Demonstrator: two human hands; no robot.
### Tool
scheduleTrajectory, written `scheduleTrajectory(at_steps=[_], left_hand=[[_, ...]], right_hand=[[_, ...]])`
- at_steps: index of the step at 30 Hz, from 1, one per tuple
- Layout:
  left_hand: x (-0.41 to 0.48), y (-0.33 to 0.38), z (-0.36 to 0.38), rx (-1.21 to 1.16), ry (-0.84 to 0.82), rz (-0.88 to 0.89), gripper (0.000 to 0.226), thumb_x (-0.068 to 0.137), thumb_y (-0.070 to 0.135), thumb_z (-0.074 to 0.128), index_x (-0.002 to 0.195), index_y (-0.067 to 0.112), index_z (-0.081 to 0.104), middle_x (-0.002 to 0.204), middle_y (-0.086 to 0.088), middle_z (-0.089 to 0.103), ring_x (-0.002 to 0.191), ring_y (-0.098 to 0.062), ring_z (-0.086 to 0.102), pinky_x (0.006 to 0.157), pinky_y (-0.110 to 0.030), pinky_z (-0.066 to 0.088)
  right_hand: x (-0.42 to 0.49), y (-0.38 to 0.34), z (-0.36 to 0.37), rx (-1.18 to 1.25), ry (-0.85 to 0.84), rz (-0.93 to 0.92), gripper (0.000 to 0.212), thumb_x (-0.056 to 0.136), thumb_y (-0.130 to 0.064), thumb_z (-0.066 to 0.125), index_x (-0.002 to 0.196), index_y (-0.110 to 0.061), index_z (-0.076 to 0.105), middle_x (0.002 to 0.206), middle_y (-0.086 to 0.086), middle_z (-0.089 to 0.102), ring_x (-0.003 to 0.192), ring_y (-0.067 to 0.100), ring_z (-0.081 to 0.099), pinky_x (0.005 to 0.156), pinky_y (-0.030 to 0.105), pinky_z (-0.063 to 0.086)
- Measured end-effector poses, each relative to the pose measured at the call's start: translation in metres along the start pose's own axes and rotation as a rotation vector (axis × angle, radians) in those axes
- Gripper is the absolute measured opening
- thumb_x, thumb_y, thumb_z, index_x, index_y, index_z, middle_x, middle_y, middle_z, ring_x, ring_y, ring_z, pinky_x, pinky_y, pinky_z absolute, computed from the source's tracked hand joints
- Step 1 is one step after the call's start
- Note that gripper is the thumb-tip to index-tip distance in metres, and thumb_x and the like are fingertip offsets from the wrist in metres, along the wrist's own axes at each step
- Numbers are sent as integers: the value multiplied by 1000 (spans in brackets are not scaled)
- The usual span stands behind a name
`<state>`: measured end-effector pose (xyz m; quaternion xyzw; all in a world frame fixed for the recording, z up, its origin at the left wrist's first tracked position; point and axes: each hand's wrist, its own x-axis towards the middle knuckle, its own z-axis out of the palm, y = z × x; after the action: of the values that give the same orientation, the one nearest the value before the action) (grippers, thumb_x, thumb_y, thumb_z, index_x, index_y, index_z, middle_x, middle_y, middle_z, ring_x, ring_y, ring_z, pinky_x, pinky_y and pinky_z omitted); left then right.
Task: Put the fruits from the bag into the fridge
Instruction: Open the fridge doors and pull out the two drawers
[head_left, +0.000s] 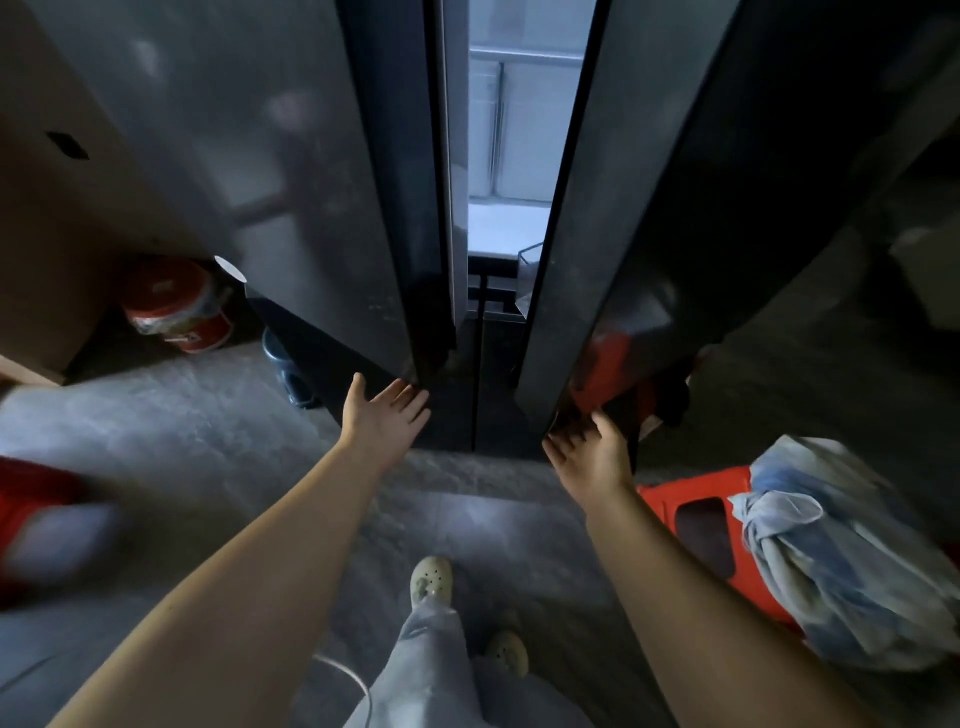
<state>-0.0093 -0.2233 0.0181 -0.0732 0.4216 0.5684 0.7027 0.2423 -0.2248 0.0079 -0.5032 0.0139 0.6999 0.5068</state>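
Fruit cannot be made out; it is presumably inside the knotted pale bag (831, 561), set on a red stool (670, 501) at 4 o'clock, handy to the fridge (511, 223) at 12. Both doors stand ajar with a lit gap between them. The left hand (387, 418), fingers straight, rests against the left door (291, 182) at its lower corner. The right hand (589, 452) meets the right door (597, 234) at its edge, likely to widen the opening; its fingertips are shadowed, so its grip cannot be told. The shelves are mostly hidden.
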Motion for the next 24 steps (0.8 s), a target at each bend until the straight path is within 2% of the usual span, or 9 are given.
scheduleTrajectory(at_steps=[3,8,10,12,14,17,19,21,24], left_hand=[[-2,-3,0,-4,11,8,75,95,58,28,145,2,26,150,-13,32,139,-27,30,116,-42,20],[2,-3,6,-97,21,5,77,95,56,27,148,2,13,155,-15,20,143,-29,19,118,-42,11],[2,-2,12,-150,0,-3,77,95,56,27,148,2,12,155,-16,17,144,-29,16,119,-40,9],[5,2,16,-159,-9,-26,78,95,56,28,148,1,13,155,-16,18,144,-29,16,118,-39,10],[8,6,16,-164,-14,-58,79,94,57,29,147,0,14,155,-16,18,144,-28,15,119,-39,9],[10,14,11,-178,-24,-118,83,93,59,30,146,-2,14,155,-18,18,144,-28,14,119,-38,9],[9,20,5,-197,-29,-143,86,91,61,31,146,-3,13,154,-19,17,144,-29,13,119,-38,8],[6,21,-1,-224,-39,-155,87,91,62,30,146,-5,13,154,-21,17,144,-30,12,119,-38,7],[-3,23,-14,-210,-50,-168,87,91,61,30,145,-6,15,153,-21,19,144,-31,14,119,-39,8]], right_hand=[[-11,2,-9,4,-7,2,33,96,-30,46,122,-12,54,115,9,62,112,25,55,108,41,34],[-18,3,-16,-6,-2,-18,17,97,-23,45,102,-15,60,110,7,61,118,24,51,111,41,31],[-21,5,-18,21,6,-29,17,97,-22,44,100,-16,60,107,6,62,118,24,49,112,41,29],[-25,7,-17,29,-1,-53,19,98,-22,42,104,-17,60,110,7,62,118,24,49,111,40,29],[-27,11,-16,29,2,-68,25,98,-23,40,114,-16,58,122,9,59,121,25,48,110,39,30],[-32,20,-13,40,-8,-45,45,100,-31,32,139,-11,41,143,12,44,136,27,34,114,39,23],[-38,33,-8,-70,79,-28,54,100,-39,35,144,-7,33,146,11,38,137,29,34,114,41,25],[-43,48,-3,-301,187,7,61,98,-44,40,144,-5,32,147,14,37,131,32,41,109,42,33],[-55,71,19,-559,106,40,60,97,-44,44,144,-9,32,149,11,36,131,28,42,104,39,37]])
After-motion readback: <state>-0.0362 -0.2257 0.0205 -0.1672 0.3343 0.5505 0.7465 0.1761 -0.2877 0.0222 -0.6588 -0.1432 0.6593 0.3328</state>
